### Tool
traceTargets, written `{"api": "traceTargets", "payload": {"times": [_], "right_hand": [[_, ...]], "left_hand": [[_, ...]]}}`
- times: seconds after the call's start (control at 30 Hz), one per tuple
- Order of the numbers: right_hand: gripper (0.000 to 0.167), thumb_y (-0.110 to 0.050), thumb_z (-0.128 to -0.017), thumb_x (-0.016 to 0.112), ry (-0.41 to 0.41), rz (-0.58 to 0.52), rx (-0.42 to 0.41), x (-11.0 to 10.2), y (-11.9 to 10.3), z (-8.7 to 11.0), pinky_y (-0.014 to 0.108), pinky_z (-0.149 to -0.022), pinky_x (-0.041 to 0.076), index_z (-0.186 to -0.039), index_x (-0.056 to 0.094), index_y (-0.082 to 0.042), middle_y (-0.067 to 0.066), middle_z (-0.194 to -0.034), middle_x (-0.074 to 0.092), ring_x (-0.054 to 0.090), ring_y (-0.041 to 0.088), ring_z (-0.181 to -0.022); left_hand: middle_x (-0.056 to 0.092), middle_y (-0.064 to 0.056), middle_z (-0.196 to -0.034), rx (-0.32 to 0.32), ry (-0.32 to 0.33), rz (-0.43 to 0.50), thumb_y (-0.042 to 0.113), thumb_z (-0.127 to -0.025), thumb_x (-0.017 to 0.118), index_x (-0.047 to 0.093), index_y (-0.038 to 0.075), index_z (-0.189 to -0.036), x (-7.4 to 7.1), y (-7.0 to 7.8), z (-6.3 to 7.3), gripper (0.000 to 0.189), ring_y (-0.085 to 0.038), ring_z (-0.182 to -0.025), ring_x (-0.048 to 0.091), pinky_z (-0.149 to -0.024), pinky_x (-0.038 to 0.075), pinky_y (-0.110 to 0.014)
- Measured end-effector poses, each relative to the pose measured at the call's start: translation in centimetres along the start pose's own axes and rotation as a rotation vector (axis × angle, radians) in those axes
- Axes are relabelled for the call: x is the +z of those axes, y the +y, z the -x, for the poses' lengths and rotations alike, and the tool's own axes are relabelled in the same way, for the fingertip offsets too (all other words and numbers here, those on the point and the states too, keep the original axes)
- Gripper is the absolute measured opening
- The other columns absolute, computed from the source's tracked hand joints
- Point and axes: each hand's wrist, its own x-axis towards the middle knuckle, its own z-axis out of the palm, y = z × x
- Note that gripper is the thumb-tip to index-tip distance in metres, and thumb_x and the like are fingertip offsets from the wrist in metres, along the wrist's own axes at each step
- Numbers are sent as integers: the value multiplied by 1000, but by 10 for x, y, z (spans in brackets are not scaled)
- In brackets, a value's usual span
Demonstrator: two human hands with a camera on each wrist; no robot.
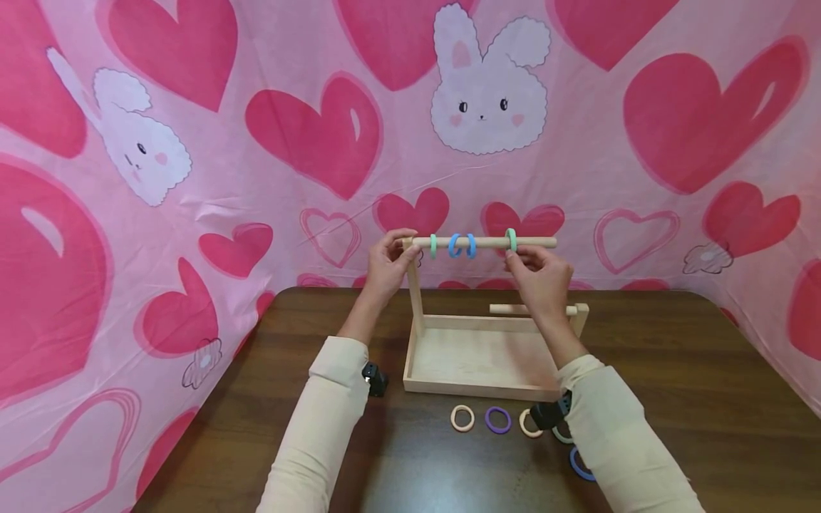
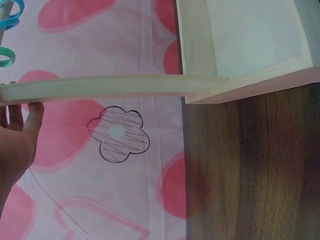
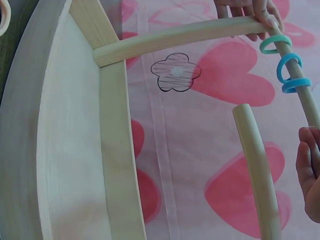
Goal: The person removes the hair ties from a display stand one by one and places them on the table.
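A light green round ring (image 1: 511,240) is up high, around a long, pale wooden rod (image 1: 490,243), nearer the rod's loose end than the post. The right hand (image 1: 541,276) pinches its low edge with thumb and finger.

Along the rod, toward the post, hang two bright blue round rings (image 1: 471,246), close together, then another light green round ring (image 1: 432,246). The left hand (image 1: 388,267) holds the corner where the rod meets a tall, pale wooden post (image 1: 415,299), with its thumb in front and fingers behind.

The post stands on a pale wooden tray with low sides (image 1: 474,390). On the other side, a shorter pale wooden rod (image 1: 507,309) sticks out from a short, square wooden post (image 1: 580,313).

Near the tray, on the dark brown wooden table (image 1: 693,370), lie two cream rings (image 1: 452,418), a purple ring (image 1: 487,419), a green ring partly hidden and a darker blue ring (image 1: 579,473).

The rod's far end has no post under it, so a hard push there might tip the frame, mostly if the left hand lets go. Pulling the pinched ring the wrong way could make it slip off that end and drop. A low right sleeve (image 1: 635,434) could bump the table rings.
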Motion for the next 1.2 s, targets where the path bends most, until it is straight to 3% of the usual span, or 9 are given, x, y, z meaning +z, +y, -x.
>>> {"api": "traceTargets", "payload": {"times": [0.17,0.27,0.47,0.73,1.2], "right_hand": [[21,-7,-89,75,0,-21,-8,-5,1,-2,6,-56,50,-99,75,11,-24,-65,68,64,-13,-58],[21,-6,-89,74,-6,-22,-2,-6,1,-3,5,-57,50,-99,74,12,-33,-62,62,64,-13,-58],[21,-8,-90,74,0,-3,5,-9,0,-4,5,-59,50,-99,75,11,-33,-62,62,63,-14,-58],[20,-5,-90,72,10,-11,8,-11,3,-4,4,-59,50,-99,73,13,-32,-62,63,63,-13,-57],[20,-2,-91,70,35,-54,24,-21,2,-8,6,-61,52,-100,72,16,-28,-64,65,65,-11,-58]], "left_hand": [[69,-27,-98,0,-1,-3,-8,-92,66,62,-11,-119,1,1,1,27,-3,-77,65,-75,54,-18],[68,-30,-99,-6,-1,-8,-8,-92,66,63,-10,-119,1,1,1,27,-2,-76,64,-75,54,-18],[67,-32,-99,-15,2,-17,-7,-93,66,63,-9,-119,1,0,1,27,-2,-75,63,-74,54,-18],[69,-25,-96,-15,9,-16,-8,-92,66,63,-10,-119,1,1,1,27,-5,-76,64,-73,54,-17],[68,-30,-102,-14,3,-23,-7,-93,66,64,-9,-119,0,0,0,27,-1,-77,64,-75,54,-18]]}}
